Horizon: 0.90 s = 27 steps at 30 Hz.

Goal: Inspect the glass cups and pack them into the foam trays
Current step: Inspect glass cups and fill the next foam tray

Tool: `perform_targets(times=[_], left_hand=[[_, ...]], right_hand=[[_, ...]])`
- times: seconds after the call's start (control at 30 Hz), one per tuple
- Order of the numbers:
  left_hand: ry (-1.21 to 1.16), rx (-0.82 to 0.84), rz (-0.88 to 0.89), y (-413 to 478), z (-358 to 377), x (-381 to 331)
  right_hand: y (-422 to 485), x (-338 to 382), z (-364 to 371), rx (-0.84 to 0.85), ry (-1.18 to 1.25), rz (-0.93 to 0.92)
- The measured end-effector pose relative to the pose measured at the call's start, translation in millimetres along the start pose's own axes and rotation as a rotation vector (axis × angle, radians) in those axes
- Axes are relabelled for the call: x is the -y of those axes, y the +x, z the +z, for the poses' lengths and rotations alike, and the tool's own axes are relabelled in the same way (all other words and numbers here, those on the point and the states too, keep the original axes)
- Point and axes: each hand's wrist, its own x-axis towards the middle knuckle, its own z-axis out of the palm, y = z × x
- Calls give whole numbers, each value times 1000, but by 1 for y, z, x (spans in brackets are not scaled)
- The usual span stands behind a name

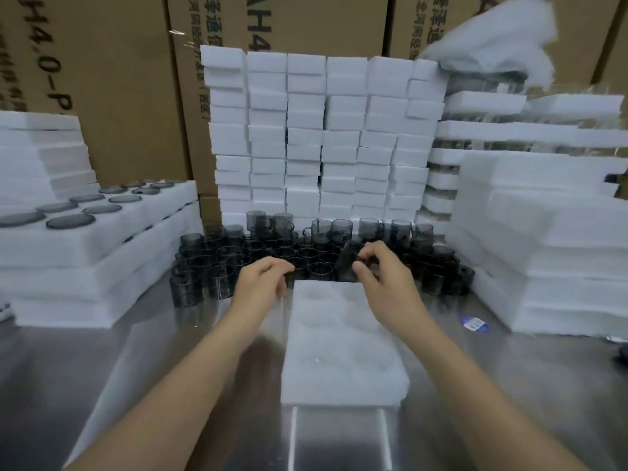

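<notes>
A white foam tray (343, 348) with round pockets, all without cups, lies on the steel table in front of me. Behind it stands a crowd of smoky grey glass cups (238, 253). My right hand (384, 277) is over the tray's far edge, fingers closed on one tilted grey cup (348, 263). My left hand (263, 280) hovers at the tray's far left corner, fingers curled near the cups, and I see nothing in it.
Foam trays holding cups are stacked at the left (102, 239). A wall of white foam blocks (319, 137) rises behind the cups. More foam stacks (543, 253) stand at the right. Cardboard boxes (112, 79) fill the background. A blue sticker (474, 323) lies on the table.
</notes>
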Motion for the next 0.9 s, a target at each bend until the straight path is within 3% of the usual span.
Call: perform_targets(times=[0.1, 0.23, 0.43, 0.9], left_hand=[[-190, -10, -19, -6, 22, -19], [145, 116, 204, -27, 44, -2], [331, 284, 374, -22, 34, 9], [380, 228, 516, -22, 38, 9]], right_hand=[[-14, 5, 9, 97, -22, -123], [-26, -3, 10, 104, 16, -99], [-24, -5, 9, 97, 87, -73], [-28, 2, 5, 97, 59, -28]])
